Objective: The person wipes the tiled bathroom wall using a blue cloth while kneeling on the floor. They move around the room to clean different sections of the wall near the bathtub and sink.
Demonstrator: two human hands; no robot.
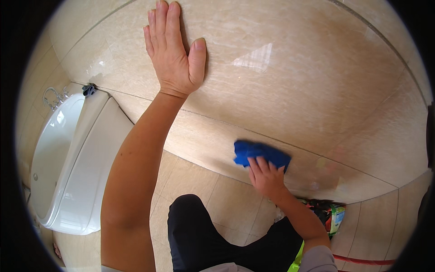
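Note:
My left hand [173, 57] lies flat, palm down, against the glossy beige wall tile [306, 85], with its thumb apart from the fingers. It holds nothing. Lower and to the right, my right hand [266, 176] presses a folded blue cloth [260, 153] to the lower tile row [210, 136], just under the grout line. The cloth is slightly blurred, and its side against the wall is hidden.
At left stands a white bathtub [86, 176] with a chrome tap [56, 98] and a dark crumpled cloth [89, 89] on its rim corner. A colourful bag [336, 217] lies by the wall at lower right, near a red hose or cord [363, 261] on the tiled floor [231, 204].

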